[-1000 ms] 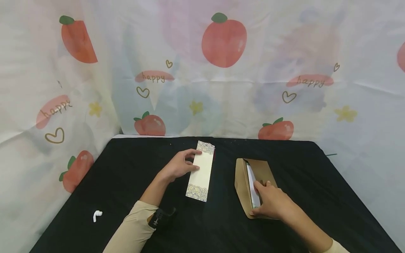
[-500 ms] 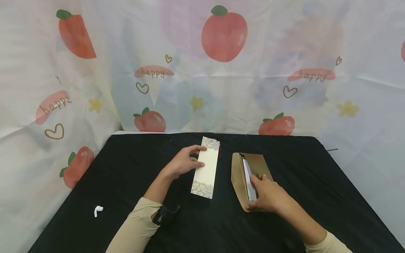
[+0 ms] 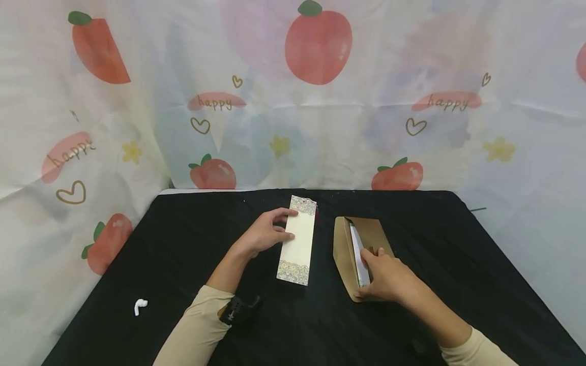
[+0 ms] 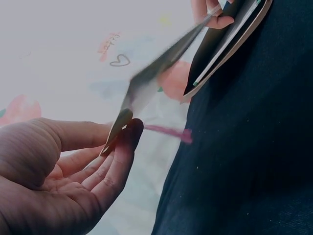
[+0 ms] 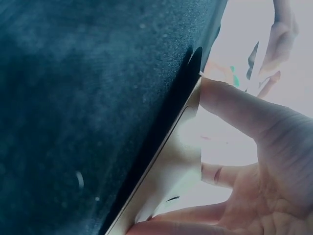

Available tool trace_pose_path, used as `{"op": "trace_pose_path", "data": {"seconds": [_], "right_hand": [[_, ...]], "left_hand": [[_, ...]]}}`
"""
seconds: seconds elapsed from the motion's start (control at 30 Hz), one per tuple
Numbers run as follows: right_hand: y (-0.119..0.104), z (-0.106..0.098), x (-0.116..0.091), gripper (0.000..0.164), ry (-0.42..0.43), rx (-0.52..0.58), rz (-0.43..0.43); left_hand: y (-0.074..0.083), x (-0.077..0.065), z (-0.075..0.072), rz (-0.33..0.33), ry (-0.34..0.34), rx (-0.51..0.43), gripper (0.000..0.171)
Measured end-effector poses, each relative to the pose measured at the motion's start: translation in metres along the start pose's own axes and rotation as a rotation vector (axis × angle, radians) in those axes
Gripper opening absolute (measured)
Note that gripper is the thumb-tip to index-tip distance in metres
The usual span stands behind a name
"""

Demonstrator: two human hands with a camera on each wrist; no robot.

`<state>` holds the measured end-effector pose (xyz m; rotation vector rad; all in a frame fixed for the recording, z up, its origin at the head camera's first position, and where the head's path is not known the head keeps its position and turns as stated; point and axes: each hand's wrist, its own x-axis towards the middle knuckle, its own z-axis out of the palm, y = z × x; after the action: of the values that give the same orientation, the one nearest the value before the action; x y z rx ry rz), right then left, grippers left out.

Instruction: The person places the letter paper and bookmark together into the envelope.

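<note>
In the head view my left hand (image 3: 265, 235) pinches the left edge of a cream bookmark (image 3: 299, 244) with lacy blue-and-yellow bands at both ends. The left wrist view shows it edge-on between thumb and fingers, with a pink tassel (image 4: 168, 132) hanging off it. To the right, my right hand (image 3: 389, 277) grips a brown kraft envelope (image 3: 344, 249), thumb at its near end and fingers over its far side. The envelope's mouth gapes, and white paper (image 3: 358, 254) shows inside. Bookmark and envelope are apart. In the right wrist view, the fingers press the envelope's side (image 5: 166, 166).
A white earbud (image 3: 140, 306) lies at the left of the black cloth (image 3: 192, 254) covering the table. A dark watch (image 3: 233, 310) is on my left wrist. A fruit-patterned fabric backdrop (image 3: 265, 61) hangs behind and on the left.
The bookmark has come slightly right and the envelope slightly left, so the gap between them has narrowed. Both hands keep the same hold. The head view has shifted a little.
</note>
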<state>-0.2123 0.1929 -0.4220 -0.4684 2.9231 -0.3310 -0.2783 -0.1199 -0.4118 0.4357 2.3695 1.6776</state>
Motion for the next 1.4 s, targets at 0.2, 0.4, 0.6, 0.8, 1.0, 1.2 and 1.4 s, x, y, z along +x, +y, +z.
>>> {"op": "trace_pose_path", "data": {"seconds": [0.2, 0.4, 0.6, 0.8, 1.0, 1.2, 1.4], "right_hand": [[0.001, -0.004, 0.000, 0.092, 0.017, 0.007, 0.010], [0.001, -0.003, -0.002, 0.093, 0.011, 0.014, 0.028], [0.002, -0.003, -0.002, 0.091, 0.019, -0.001, 0.026], [0.001, -0.003, -0.002, 0.090, 0.024, -0.006, 0.019], [0.002, -0.001, -0.001, 0.090, 0.028, -0.004, 0.015], [0.002, -0.002, 0.000, 0.089, 0.020, -0.002, 0.031], [0.001, -0.003, 0.000, 0.089, 0.013, -0.004, 0.045]], "left_hand": [[0.006, 0.003, -0.001, 0.009, 0.015, 0.009, 0.056], [0.007, 0.002, 0.008, -0.003, -0.033, -0.006, 0.058], [0.004, 0.001, 0.016, 0.001, -0.034, -0.016, 0.057], [0.004, 0.000, 0.019, -0.002, -0.029, -0.003, 0.057], [0.004, -0.001, 0.019, -0.015, -0.033, 0.006, 0.057], [0.002, 0.000, 0.025, -0.012, -0.061, 0.011, 0.055], [0.002, 0.001, 0.035, -0.010, -0.088, 0.003, 0.054]]}}
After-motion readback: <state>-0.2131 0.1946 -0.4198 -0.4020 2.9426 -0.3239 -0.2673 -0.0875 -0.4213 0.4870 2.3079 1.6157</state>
